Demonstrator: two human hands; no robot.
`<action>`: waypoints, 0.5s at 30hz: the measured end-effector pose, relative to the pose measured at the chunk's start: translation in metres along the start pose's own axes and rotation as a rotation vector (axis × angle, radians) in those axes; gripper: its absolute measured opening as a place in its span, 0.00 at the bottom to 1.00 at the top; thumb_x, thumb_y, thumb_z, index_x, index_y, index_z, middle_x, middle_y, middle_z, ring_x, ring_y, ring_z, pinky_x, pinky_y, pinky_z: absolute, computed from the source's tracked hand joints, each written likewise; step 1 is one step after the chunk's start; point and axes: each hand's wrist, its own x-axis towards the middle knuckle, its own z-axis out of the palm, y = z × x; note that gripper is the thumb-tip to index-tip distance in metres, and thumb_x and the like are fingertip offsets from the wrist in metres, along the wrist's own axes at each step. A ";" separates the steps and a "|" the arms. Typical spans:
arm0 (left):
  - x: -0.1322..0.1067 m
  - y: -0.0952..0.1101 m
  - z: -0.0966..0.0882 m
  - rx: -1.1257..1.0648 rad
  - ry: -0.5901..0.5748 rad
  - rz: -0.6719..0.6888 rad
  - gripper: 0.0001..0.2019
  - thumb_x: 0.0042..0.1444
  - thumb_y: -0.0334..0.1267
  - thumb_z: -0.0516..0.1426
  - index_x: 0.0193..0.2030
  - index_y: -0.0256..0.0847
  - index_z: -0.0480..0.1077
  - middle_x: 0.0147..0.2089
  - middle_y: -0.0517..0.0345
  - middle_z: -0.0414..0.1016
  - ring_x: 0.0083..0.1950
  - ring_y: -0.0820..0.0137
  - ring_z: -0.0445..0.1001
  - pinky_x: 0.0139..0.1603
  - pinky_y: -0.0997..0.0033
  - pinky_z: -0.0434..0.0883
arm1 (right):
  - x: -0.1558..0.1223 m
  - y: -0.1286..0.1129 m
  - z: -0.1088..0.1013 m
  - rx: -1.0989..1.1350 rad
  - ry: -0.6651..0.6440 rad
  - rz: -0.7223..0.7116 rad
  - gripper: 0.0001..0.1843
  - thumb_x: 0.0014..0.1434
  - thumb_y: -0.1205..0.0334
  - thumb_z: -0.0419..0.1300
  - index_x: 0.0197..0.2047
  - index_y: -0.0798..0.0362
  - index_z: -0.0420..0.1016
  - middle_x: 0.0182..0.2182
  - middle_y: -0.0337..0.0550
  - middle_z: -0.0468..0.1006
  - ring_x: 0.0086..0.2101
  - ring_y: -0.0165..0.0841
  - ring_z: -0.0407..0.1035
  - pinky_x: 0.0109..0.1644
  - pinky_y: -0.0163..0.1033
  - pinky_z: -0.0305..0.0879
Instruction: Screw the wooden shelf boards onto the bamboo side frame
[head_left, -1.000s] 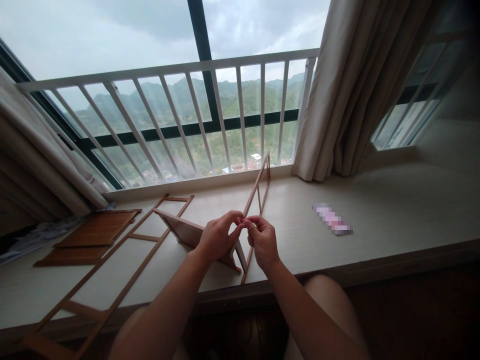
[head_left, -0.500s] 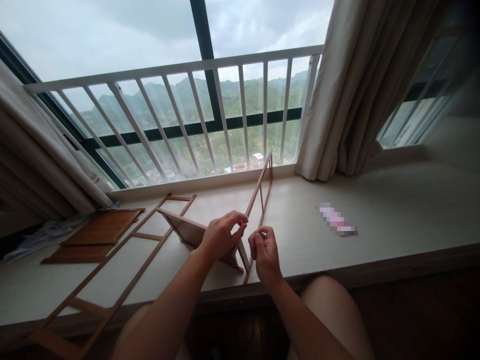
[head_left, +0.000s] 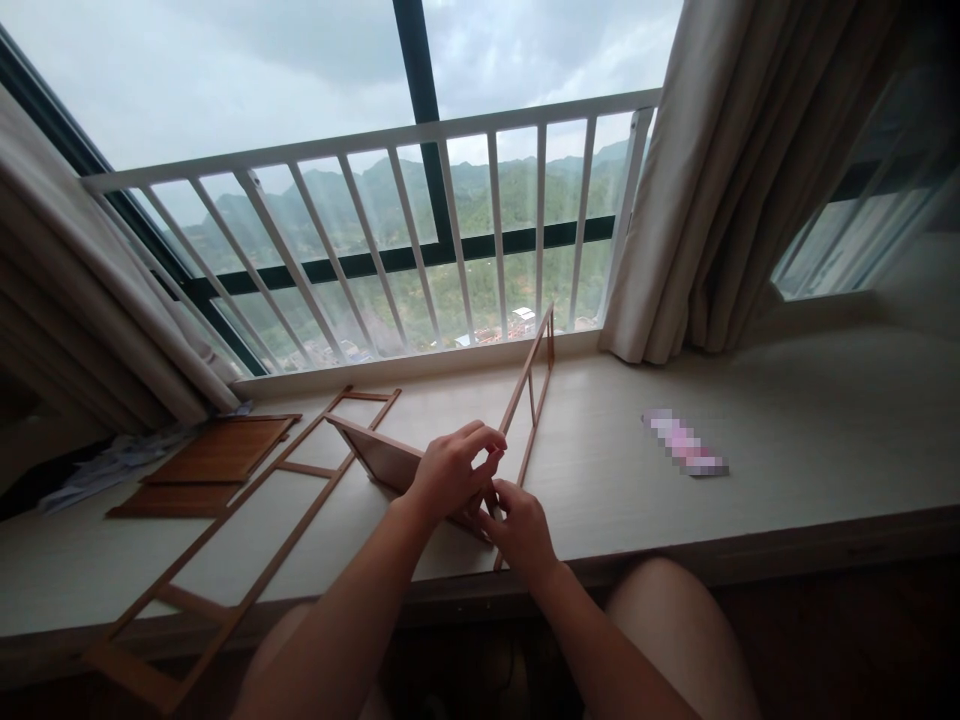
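My left hand [head_left: 459, 470] is closed over the joint where a wooden panel meets a standing wooden frame [head_left: 517, 395]. Its thumb and index finger curl toward each other beside the frame's upper rail. The panel [head_left: 382, 455] stands on edge and slants away to the left, partly behind this hand. My right hand [head_left: 521, 528] pinches low at the same joint, its thumb and index finger close against the near end of the frame. Whatever small thing may be between those fingertips is hidden.
A ladder-like wooden frame [head_left: 281, 540] lies left, overhanging the sill's [head_left: 600, 450] front edge. Brown slatted panels [head_left: 217, 465] lie beyond it beside crumpled plastic [head_left: 112, 465]. A blurred pink packet [head_left: 684, 443] lies right. White railing [head_left: 495, 230] and curtains [head_left: 660, 250] border the window.
My right hand has moved left and slightly down, from beside the standing frame onto its joint with the panel. The left hand keeps its place there. The whole view has shifted a little.
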 end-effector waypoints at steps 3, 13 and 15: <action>-0.001 -0.001 0.001 0.007 0.007 -0.006 0.06 0.64 0.36 0.53 0.40 0.44 0.72 0.42 0.58 0.77 0.40 0.73 0.76 0.43 0.75 0.70 | 0.013 -0.001 0.000 0.000 0.005 -0.033 0.15 0.51 0.62 0.63 0.22 0.52 0.58 0.21 0.34 0.63 0.25 0.28 0.56 0.31 0.36 0.48; -0.003 0.002 -0.011 0.085 -0.061 -0.032 0.09 0.66 0.43 0.51 0.43 0.44 0.71 0.45 0.58 0.75 0.41 0.73 0.73 0.41 0.74 0.67 | 0.021 0.006 -0.002 0.086 -0.088 -0.097 0.12 0.52 0.63 0.62 0.24 0.52 0.61 0.21 0.34 0.64 0.25 0.28 0.56 0.30 0.34 0.51; -0.006 -0.004 -0.019 0.112 -0.128 -0.043 0.10 0.66 0.45 0.51 0.46 0.45 0.71 0.45 0.59 0.76 0.42 0.71 0.74 0.42 0.73 0.67 | 0.022 0.005 -0.003 0.085 -0.094 -0.090 0.11 0.53 0.61 0.63 0.24 0.52 0.64 0.21 0.34 0.65 0.25 0.28 0.56 0.30 0.34 0.52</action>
